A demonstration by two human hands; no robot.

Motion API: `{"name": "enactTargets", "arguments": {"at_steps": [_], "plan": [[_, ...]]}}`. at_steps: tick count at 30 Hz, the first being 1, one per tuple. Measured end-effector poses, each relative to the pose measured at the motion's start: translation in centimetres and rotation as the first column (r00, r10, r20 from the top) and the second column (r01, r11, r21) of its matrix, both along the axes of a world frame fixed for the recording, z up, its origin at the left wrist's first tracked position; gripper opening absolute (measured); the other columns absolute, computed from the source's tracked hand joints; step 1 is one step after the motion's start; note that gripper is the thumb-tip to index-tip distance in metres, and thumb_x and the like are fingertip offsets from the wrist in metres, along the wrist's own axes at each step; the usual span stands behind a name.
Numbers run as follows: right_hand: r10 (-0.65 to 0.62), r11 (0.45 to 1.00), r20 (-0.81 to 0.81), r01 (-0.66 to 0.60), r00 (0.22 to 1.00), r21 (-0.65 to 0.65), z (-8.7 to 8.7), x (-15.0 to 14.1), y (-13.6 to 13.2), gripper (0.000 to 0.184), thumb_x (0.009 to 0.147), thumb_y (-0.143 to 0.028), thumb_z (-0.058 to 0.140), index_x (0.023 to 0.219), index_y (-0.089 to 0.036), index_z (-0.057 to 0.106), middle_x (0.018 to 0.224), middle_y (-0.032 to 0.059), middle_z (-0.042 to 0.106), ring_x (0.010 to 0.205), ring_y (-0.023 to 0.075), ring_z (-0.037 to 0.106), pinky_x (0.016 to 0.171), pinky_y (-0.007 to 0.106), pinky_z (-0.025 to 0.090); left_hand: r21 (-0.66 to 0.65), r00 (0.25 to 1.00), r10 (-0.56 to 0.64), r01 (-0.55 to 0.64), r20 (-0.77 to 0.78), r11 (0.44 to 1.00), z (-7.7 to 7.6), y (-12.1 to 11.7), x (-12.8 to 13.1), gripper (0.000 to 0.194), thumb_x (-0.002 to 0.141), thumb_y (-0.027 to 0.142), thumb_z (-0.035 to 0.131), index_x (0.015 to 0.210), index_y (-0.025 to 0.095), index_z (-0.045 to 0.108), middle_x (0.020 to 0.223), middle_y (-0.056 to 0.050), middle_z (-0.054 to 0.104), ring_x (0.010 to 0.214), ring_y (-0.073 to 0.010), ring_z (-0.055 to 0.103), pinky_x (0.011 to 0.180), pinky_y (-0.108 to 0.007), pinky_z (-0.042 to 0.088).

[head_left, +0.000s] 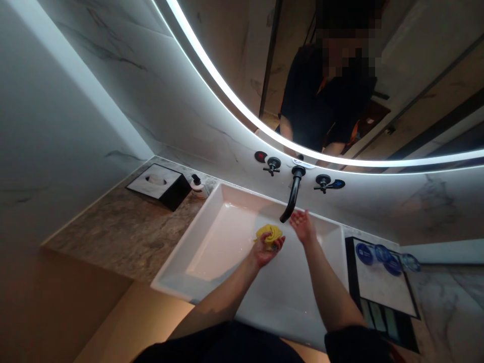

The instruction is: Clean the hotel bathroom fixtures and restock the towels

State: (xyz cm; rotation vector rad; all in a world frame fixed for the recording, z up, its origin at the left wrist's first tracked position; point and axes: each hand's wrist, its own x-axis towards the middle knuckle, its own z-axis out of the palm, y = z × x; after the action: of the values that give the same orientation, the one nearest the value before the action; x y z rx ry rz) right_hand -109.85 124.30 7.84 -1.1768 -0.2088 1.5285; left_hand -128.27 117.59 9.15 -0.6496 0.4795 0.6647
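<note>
A bunched yellow cloth [269, 233] rests in my left hand [266, 249], whose fingers curl around it from below, over the white sink basin [204, 227]. To the right of the black spout [292, 199], my right hand [301, 224] is held up with the palm showing and the fingers apart. Nothing is in that hand. It is close to the spout's tip; whether they touch I cannot tell.
Black cross handles [273, 165] [322, 183] flank the spout on the wall. On the left counter stand a tissue box [159, 181] and a soap bottle [199, 187]. A tray [385, 277] with blue-lidded cups lies at right. Above hangs a lit mirror [242, 75].
</note>
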Motion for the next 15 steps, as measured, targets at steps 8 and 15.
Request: {"name": "enactTargets", "arguments": {"at_steps": [8, 15], "plan": [[0.463, 0.871, -0.268, -0.379, 0.845, 0.311, -6.3, -6.4, -10.1, 0.076, 0.064, -0.078, 0.075, 0.125, -0.035, 0.059, 0.133, 0.0051, 0.064, 0.12, 0.0298, 0.061, 0.105, 0.056, 0.046, 0.048, 0.978, -0.178, 0.174, 0.107, 0.984, 0.3, -3.7, -0.1, 0.032, 0.08, 0.013, 0.064, 0.112, 0.01, 0.062, 0.096, -0.014, 0.063, 0.077, -0.0166, 0.064, 0.055, -0.016, 0.053], [0.593, 0.794, 0.101, -0.601, 0.798, 0.087, -1.4, -4.8, -7.7, 0.03, 0.057, -0.039, 0.079, 0.07, -0.021, 0.059, 0.069, 0.0007, 0.065, 0.065, 0.0184, 0.06, 0.058, 0.029, 0.049, 0.222, 0.802, -0.463, 0.564, -0.376, 0.796, 0.8, -4.4, -0.4, 0.007, 0.08, 0.008, 0.058, 0.086, 0.011, 0.055, 0.07, -0.002, 0.05, 0.053, -0.0059, 0.045, 0.041, -0.009, 0.027]]}}
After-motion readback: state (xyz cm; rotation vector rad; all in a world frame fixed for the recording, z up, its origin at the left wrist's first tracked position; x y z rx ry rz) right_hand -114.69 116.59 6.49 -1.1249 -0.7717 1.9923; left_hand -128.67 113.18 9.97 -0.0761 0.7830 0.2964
